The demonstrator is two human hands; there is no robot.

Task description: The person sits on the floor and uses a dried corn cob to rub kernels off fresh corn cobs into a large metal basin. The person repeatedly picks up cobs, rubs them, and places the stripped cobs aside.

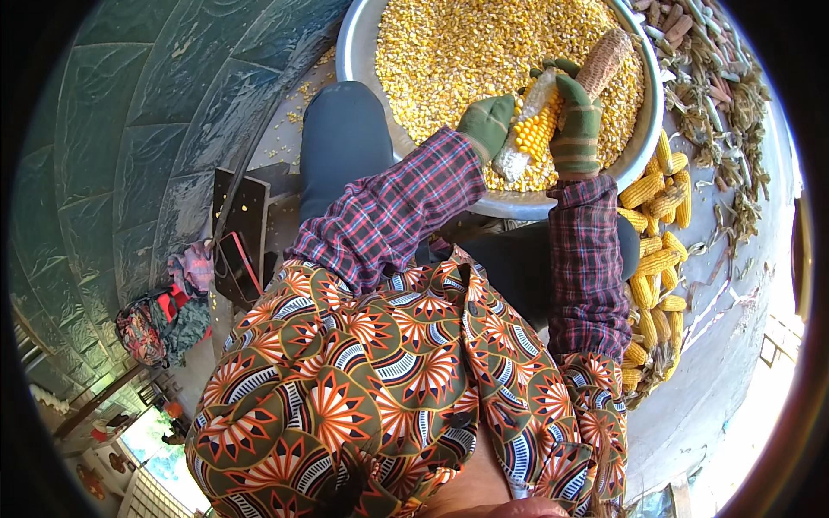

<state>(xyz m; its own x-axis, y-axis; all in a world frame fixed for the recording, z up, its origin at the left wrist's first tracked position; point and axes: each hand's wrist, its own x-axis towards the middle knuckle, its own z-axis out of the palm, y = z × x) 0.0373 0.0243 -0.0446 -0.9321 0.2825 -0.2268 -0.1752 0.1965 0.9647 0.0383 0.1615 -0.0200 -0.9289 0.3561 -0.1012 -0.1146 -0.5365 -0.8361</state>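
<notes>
A partly shelled ear of corn (534, 133) is held slantwise over a wide metal basin (505, 208) of loose yellow kernels (453, 58). Rows of yellow kernels remain along its middle, while its pale core shows at the lower end and along the upper side. My left hand (489, 125), in a green striped glove, is closed against the ear's left side; its fingertips are hidden. In a matching glove, my right hand (576, 123) grips a bare brown corncob (603, 63) against the ear's right side. Its fingers reach around the ear's upper end.
Whole yellow ears (654, 259) lie piled right of the basin. Beyond them are dry husks (738, 149) and bare cobs (677, 27). A phone (239, 262) rests on a dark wooden stool (223, 201) at left. Bags (165, 324) sit by the green sheeting (123, 142).
</notes>
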